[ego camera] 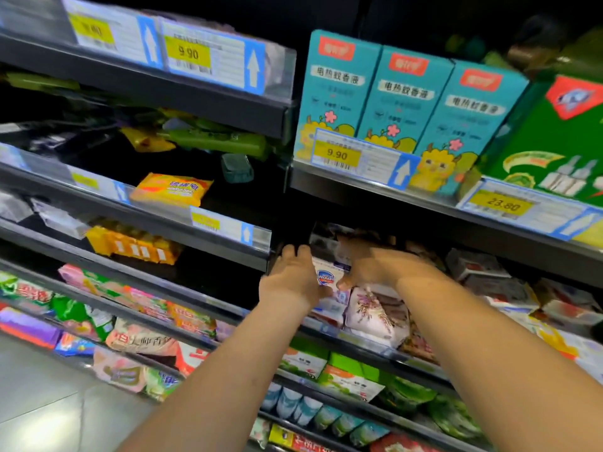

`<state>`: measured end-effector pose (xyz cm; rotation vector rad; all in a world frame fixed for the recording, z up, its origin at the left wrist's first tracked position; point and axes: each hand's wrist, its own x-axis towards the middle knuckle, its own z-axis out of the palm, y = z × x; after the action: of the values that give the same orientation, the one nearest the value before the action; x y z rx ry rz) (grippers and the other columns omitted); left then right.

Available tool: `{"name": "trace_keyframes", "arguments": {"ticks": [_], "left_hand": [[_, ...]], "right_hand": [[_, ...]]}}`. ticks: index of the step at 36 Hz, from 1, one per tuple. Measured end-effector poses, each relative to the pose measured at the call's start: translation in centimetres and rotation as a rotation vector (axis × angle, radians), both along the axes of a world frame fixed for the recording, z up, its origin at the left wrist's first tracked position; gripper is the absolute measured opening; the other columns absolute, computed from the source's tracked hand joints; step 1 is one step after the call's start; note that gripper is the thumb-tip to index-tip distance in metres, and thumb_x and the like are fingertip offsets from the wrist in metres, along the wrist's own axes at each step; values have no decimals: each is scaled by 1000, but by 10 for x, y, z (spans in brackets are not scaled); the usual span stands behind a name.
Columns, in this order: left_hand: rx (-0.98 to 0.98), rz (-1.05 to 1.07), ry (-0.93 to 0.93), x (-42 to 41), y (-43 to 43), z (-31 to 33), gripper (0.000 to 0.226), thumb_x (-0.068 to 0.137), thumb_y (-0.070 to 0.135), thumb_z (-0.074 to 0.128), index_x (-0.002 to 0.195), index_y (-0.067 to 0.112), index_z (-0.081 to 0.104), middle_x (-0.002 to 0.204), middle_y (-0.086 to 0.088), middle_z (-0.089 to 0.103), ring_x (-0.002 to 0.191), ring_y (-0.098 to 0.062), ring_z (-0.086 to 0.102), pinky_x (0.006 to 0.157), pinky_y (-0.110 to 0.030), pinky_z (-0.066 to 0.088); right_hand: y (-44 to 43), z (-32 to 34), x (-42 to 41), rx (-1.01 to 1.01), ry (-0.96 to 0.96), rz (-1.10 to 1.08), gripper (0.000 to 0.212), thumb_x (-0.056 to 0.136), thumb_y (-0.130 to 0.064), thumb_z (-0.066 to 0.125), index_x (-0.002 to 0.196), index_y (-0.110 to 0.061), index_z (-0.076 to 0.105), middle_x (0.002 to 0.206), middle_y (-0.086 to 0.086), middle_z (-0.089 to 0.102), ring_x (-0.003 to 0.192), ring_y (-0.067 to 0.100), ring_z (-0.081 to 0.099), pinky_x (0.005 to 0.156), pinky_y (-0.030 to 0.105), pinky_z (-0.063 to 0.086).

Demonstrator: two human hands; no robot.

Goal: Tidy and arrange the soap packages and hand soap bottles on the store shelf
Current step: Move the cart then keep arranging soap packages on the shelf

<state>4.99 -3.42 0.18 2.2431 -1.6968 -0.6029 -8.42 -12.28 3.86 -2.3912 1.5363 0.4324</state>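
Soap is what I have between both hands: a white soap package (326,278) with a blue shield logo, lying on other white packs at the left end of the dark shelf (359,342) in the right-hand bay. My left hand (292,277) wraps its left edge, fingers curled over the top. My right hand (370,265) pinches the right side with the thumb on the front, though blur hides the fingertips.

I judge the step to be squaring it up. I would grip lightly, slide it flush with the stack beneath, logo outward, and avoid nudging the pale pouch with lavender print (375,316) just beside it. Teal cartons (404,102) stand on the shelf above. A yellow soap pack (171,189) lies alone in the left bay.
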Motion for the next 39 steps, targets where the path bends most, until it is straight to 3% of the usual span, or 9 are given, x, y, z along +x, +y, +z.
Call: {"name": "trace_keyframes", "arguments": {"ticks": [8, 13, 15, 21, 26, 29, 32, 37, 39], "left_hand": [[45, 49, 171, 8, -1, -12, 74, 84, 52, 71, 136, 16, 34, 137, -6, 50, 121, -28, 56, 95, -42, 50], [13, 56, 276, 10, 3, -20, 60, 84, 51, 72, 125, 20, 41, 129, -1, 57, 114, -24, 61, 92, -42, 52], [-3, 64, 307, 10, 3, -22, 61, 84, 50, 72, 128, 22, 41, 129, 1, 56, 114, -23, 61, 93, -43, 52], [-65, 3, 216, 8, 6, -23, 68, 89, 48, 68, 142, 27, 31, 144, -3, 36, 126, -27, 50, 96, -44, 50], [-89, -192, 58, 8, 2, -24, 51, 100, 43, 52, 145, 52, 31, 164, 12, 7, 151, -24, 4, 118, -48, 25], [-144, -355, -95, 8, 1, -30, 47, 105, 31, 41, 147, 48, 33, 164, 16, 12, 152, -22, 0, 121, -43, 18], [-156, -401, -184, 6, 5, -31, 50, 103, 32, 34, 152, 41, 29, 165, 14, 14, 152, -15, 1, 121, -41, 15], [-43, -476, -294, 0, 5, -24, 70, 96, 33, 53, 155, 35, 14, 166, 10, -1, 152, -17, -8, 121, -45, 15], [-25, -497, -308, -1, 4, -22, 69, 98, 28, 53, 156, 31, 14, 166, 5, -1, 152, -22, -3, 120, -49, 18]], "right_hand": [[3, -3, 3, 38, -175, -98, 121, 68, -23, 92, 158, -21, 12, 156, 11, 38, 141, 32, 37, 114, 44, 35], [5, -4, -3, -89, -330, -129, 87, 70, -17, 89, 141, -31, 41, 125, 5, 57, 106, 25, 61, 84, 38, 56], [7, -7, -4, -124, -429, -116, 72, 73, -15, 87, 132, -35, 50, 123, 1, 62, 103, 21, 63, 86, 39, 57], [16, -5, -16, -257, -557, -155, 61, 80, -18, 80, 135, -28, 55, 127, 3, 65, 108, 23, 64, 91, 34, 54], [33, 0, -61, -259, -787, -461, 57, 75, -43, 83, 125, -26, 64, 116, 2, 70, 103, 23, 67, 94, 41, 54], [54, 1, -90, -295, -807, -503, 27, 83, -38, 78, 108, -34, 69, 96, 7, 74, 85, 17, 69, 80, 37, 56], [74, 0, -104, -283, -783, -494, 18, 85, -34, 76, 102, -34, 68, 62, -10, 65, 55, 0, 58, 51, 15, 41], [89, -7, -108, -304, -708, -448, 44, 71, -32, 88, 108, -30, 63, 93, -17, 58, 84, -15, 60, 68, 4, 39], [90, -11, -110, -330, -628, -438, 63, 71, -44, 86, 127, -29, 60, 108, -10, 56, 105, 3, 58, 82, 15, 39]]}}
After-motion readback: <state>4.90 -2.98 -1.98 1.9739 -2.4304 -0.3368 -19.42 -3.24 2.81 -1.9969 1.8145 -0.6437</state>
